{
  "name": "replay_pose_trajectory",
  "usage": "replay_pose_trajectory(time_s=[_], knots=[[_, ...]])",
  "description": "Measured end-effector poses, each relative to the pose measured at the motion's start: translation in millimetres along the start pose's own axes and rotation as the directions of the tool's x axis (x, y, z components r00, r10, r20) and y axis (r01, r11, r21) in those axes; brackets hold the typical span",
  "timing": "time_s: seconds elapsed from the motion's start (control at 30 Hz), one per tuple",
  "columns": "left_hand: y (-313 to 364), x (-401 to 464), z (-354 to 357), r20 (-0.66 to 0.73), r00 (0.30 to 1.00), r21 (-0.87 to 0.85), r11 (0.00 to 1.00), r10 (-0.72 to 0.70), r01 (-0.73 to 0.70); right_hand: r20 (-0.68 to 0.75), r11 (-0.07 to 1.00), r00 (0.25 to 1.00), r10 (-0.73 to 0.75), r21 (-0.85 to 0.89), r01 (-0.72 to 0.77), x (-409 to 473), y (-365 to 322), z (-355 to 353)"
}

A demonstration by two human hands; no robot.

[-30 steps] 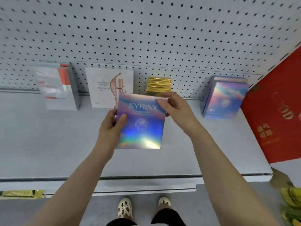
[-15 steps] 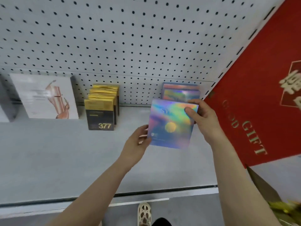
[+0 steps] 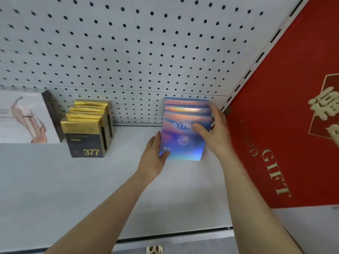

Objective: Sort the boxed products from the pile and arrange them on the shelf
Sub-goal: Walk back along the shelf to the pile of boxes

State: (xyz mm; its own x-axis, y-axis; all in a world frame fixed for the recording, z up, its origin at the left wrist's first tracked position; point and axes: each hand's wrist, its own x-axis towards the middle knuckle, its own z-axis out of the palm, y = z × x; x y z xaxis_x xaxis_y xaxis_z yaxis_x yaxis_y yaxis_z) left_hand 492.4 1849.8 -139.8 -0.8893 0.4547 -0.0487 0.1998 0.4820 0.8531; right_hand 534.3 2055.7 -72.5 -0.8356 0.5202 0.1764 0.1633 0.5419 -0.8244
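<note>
A holographic blue-purple box marked SYRINX (image 3: 180,143) stands upright on the grey shelf (image 3: 55,189), at the front of a row of matching holographic boxes (image 3: 185,105) against the pegboard. My left hand (image 3: 155,153) grips its lower left edge. My right hand (image 3: 213,132) holds its right side, with fingers across the front face over the last letters of the name. The box's bottom edge rests on or just above the shelf; I cannot tell which.
A row of black-and-gold boxes marked 377 (image 3: 86,138) stands to the left. A white box with a pink figure (image 3: 25,118) stands at the far left. A large red gift box with gold lettering (image 3: 286,125) leans at the right.
The holographic box has gone from mid-air in front of the shelf to upright against the matching row at the back right. Its SYRINX face now points at me. The view has moved closer.
</note>
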Motion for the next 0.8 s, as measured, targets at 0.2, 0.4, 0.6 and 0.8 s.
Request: replay_pose_trajectory(time_s=[0.2, 0.4, 0.6, 0.8], knots=[[8.5, 23.6, 0.3, 0.054, 0.998, 0.004, 1.0, -0.018, 0.018, 0.083, 0.999, 0.996, 0.041, 0.0, -0.041, 10.0, 0.7, -3.4], [12.0, 24.7, 21.1, 0.045, 0.997, -0.055, 0.997, 0.057, -0.054, 0.063, 0.994, 0.997, 0.052, -0.095, -0.046, 9.6, 4.2, -14.4], [15.9, 21.4, 15.0, 0.066, 0.996, -0.046, 0.998, 0.054, -0.051, 0.063, 0.981, 0.998, 0.032, -0.193, -0.019, 9.7, 3.4, -12.3], [21.9, 7.7, -7.7, 0.008, 0.997, -0.054, 0.995, -0.078, 0.078, -0.047, 0.948, 0.997, -0.062, -0.315, 0.044, -2.4, -3.1, -13.7]])
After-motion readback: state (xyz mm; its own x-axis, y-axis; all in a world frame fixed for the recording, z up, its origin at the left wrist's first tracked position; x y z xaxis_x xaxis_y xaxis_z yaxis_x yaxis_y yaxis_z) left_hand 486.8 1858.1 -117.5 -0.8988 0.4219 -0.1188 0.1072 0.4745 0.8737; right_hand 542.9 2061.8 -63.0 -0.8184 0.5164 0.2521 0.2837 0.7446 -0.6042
